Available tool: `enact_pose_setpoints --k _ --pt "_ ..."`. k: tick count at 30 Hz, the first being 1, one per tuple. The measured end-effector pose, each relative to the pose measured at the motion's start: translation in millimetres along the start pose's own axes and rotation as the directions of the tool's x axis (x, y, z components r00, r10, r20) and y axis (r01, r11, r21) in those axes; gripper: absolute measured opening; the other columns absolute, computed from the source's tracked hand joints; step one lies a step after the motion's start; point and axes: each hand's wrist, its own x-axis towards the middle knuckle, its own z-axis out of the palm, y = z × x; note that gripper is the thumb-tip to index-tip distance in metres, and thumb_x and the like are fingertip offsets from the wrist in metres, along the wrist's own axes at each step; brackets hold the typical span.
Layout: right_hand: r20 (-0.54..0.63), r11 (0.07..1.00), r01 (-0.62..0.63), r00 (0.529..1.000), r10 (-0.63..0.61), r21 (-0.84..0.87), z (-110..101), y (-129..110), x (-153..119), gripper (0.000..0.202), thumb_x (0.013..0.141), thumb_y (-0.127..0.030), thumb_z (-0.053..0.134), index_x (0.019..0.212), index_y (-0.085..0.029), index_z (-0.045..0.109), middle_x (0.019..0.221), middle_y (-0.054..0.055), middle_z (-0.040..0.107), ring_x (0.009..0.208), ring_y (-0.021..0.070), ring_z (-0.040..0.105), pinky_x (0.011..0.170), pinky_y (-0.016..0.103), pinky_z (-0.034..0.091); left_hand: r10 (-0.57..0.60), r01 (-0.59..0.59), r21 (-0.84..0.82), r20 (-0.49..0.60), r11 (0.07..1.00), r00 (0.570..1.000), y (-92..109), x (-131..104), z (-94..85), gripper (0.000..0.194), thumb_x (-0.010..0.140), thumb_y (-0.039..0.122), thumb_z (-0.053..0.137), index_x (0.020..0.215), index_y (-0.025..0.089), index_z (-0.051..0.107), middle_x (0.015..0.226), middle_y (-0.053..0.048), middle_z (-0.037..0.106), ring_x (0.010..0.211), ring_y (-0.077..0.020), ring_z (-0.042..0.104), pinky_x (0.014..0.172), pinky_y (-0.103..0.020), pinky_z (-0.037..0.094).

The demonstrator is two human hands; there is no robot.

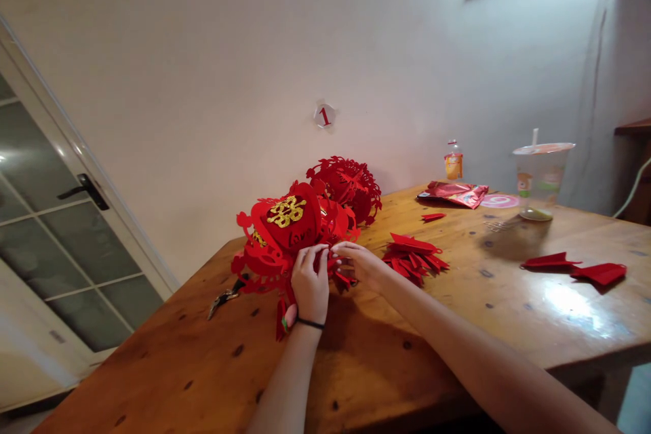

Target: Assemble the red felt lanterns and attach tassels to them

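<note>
A red felt lantern [300, 222] with a gold double-happiness emblem lies tilted on the wooden table, its cut-out petals spread around it. My left hand [311, 285] wears a dark band at the wrist and is closed on the lantern's near edge. Right beside it, my right hand [359, 261] pinches at the same edge, fingertips nearly meeting those of the left. What exactly lies between the fingertips is too small to make out. A second red lantern [348, 190] sits behind, against the wall. To the right of my hands is a pile of folded red felt pieces [413, 259].
Keys [222, 301] lie left of the lantern. Farther right are loose red pieces [600, 274], a shiny red packet [452, 194], a small bottle [454, 161] and a plastic cup with a straw [540, 180]. The wall borders the wooden table [203, 366] at the back.
</note>
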Motion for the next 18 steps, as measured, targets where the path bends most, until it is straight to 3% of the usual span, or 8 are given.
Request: enact_pose_setpoints --k 9,18 --pt "-0.084 0.991 -0.015 0.996 0.003 -0.137 7 -14 -8 0.017 0.057 -0.026 0.074 0.068 -0.02 0.063 0.07 -0.004 0.063 0.063 0.0074 0.057 0.064 0.02 0.043 -0.018 0.018 0.003 0.041 1.0 0.999 0 0 0.1 0.015 0.086 0.026 0.05 0.092 0.02 0.062 0.091 -0.003 0.062 0.087 -0.0164 0.058 0.082 -0.028 0.043" --pt "-0.119 0.994 -0.038 0.993 0.026 -0.098 8 -13 -7 0.014 0.058 -0.023 0.07 0.068 -0.017 0.062 0.066 -0.003 0.062 0.061 0.0079 0.057 0.064 0.021 0.045 -0.006 -0.003 0.096 0.087 0.995 0.996 0 0 -1.3 0.017 0.085 0.023 0.05 0.099 0.02 0.06 0.097 -0.004 0.065 0.09 -0.0177 0.06 0.081 -0.027 0.043"
